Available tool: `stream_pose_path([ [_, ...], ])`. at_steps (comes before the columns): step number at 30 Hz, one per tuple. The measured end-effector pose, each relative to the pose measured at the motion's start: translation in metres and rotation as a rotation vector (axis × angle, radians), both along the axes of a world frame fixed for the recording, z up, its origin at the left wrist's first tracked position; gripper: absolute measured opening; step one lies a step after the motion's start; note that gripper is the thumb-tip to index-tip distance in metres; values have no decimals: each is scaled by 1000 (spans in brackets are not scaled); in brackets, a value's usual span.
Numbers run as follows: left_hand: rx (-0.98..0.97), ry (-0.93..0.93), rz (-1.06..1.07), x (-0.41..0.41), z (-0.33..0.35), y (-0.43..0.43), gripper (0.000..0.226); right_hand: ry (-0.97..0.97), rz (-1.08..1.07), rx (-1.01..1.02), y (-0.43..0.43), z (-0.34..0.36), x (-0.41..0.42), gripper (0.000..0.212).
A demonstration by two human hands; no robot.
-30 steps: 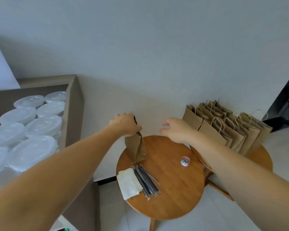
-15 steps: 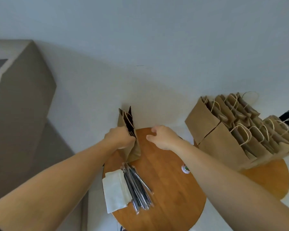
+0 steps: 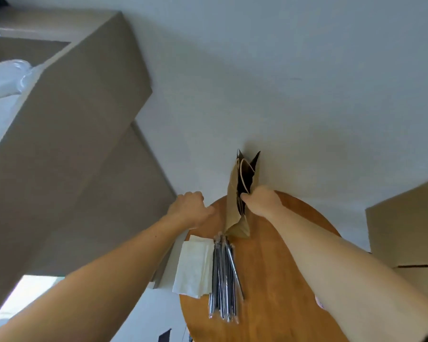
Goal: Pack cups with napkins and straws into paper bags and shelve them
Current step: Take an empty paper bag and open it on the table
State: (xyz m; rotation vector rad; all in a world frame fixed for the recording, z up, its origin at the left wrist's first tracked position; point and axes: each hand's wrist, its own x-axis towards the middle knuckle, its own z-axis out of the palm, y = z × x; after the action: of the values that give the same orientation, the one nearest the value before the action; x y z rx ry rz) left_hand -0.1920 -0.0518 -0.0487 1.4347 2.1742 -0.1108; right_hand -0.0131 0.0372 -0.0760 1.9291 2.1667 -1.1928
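Paper bag (image 3: 234, 206) stands at the far edge of the round wooden table (image 3: 282, 280), mouth barely parted. My right hand (image 3: 263, 203) pinches its near rim; my left hand (image 3: 189, 209) sits loosely curled beside it, holding nothing. Thin kraft paper: light, creases easily, tips readily. I'd grip both rims, not the twine handle. Napkins (image 3: 194, 267) and wrapped straws (image 3: 224, 277) lie just in front.

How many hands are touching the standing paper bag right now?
1. The right hand has a grip on the paper bag at its open edge, above the round table. The left hand is beside the bag, apart from it.
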Motion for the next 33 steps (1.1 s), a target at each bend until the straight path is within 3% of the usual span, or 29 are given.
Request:
stream_pose_path([
  [4,-15,3,50,12,-8,-8,34,15,-90,16,5,-9,15,29],
  [9,45,-44,22,43,1,-4,48,80,-194,56,-3,16,50,26],
  [14,101,-491,-41,82,9,-5,59,107,-227,99,-41,39,87,19],
  [16,77,-563,-44,97,5,-10,65,105,-231,104,-63,43,99,14],
  [22,-21,-573,-68,123,-14,-41,30,49,-238,38,-135,30,132,13],
  [27,-160,-512,-34,135,-37,-77,29,-60,-217,-32,-185,2,160,17],
  [30,-159,-370,-20,145,-50,-97,30,-191,-182,0,-204,-8,173,24],
  [33,-137,-261,-27,155,-59,-115,31,-254,-160,25,-214,-13,185,13],
])
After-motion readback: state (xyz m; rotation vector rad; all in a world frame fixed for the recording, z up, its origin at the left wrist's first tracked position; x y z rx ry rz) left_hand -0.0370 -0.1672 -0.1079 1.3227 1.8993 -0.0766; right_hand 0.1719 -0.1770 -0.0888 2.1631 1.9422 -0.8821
